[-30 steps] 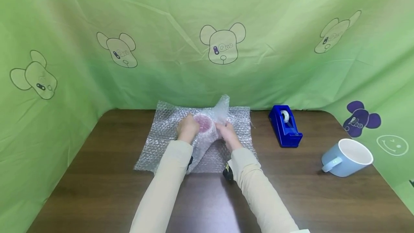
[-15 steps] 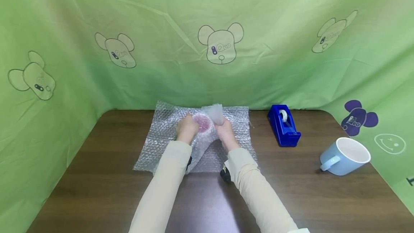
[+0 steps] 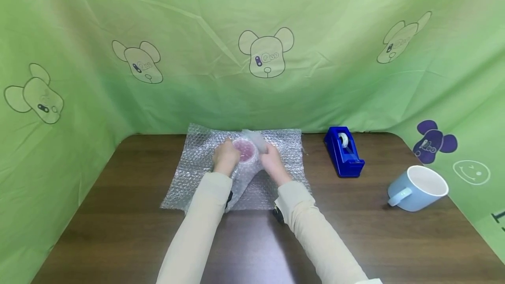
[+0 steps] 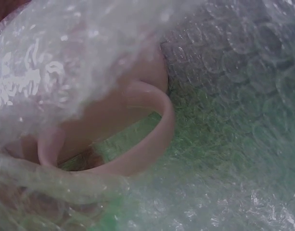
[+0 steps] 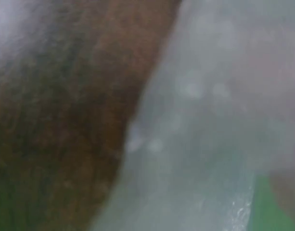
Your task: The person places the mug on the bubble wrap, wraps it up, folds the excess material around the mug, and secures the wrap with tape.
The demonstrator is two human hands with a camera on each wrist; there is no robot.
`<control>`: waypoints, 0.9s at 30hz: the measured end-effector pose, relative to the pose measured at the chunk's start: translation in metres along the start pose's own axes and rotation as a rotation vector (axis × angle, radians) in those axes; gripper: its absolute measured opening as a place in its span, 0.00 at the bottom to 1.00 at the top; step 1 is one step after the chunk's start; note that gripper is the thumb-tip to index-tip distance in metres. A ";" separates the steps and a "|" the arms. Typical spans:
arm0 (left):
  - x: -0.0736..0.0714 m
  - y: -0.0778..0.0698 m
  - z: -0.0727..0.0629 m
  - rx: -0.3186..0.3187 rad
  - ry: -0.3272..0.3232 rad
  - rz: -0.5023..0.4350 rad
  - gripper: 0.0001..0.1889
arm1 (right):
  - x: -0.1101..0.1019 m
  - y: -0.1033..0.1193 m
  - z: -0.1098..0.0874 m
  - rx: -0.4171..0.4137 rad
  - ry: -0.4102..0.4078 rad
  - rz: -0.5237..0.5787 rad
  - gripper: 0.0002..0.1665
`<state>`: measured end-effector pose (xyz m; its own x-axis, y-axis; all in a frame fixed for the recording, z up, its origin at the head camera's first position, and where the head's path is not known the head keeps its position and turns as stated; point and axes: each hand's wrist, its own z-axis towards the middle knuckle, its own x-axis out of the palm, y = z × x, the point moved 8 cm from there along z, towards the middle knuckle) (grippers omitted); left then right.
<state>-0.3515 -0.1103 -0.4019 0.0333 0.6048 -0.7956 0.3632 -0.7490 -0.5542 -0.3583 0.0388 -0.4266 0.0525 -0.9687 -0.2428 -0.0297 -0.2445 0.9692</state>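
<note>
A pink mug (image 3: 244, 150) stands in the middle of a bubble wrap sheet (image 3: 189, 174), partly wrapped in it, its opening facing up. In the left wrist view, the mug's handle (image 4: 157, 134) shows beside a layer of wrap. My left hand (image 3: 226, 156) grips the mug and wrap at the left rim. At the mug's right side, my right hand (image 3: 272, 161) pinches a raised flap of bubble wrap (image 3: 254, 138) and holds it against the rim. The right wrist view is blurred, with cloudy wrap (image 5: 185, 144) across it.
To the right, a blue tape dispenser (image 3: 345, 152) with a roll of tape stands on the brown wooden table (image 3: 118, 231). A light blue mug (image 3: 414, 189) is near the table's right edge. Green printed cloth (image 3: 197, 78) rises behind and at both sides.
The wrap flap that stood up behind the mug is now folded down lower, toward the rim. My right hand has moved slightly up with it; my left hand stays at the mug.
</note>
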 end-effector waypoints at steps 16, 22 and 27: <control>-0.001 -0.001 0.000 0.000 0.007 0.007 0.34 | -0.002 0.005 0.005 -0.072 0.095 0.164 0.35; 0.001 -0.001 0.001 0.002 0.014 0.025 0.34 | -0.006 0.000 0.006 0.131 -0.002 0.366 0.19; 0.001 -0.002 0.000 -0.008 0.012 0.022 0.34 | -0.009 0.002 0.005 0.262 -0.171 0.246 0.25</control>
<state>-0.3520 -0.1085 -0.4013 0.0531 0.5914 -0.8046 0.3699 -0.7601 -0.5343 -0.3635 0.0468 -0.4226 -0.1540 -0.9876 -0.0296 -0.2754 0.0141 0.9612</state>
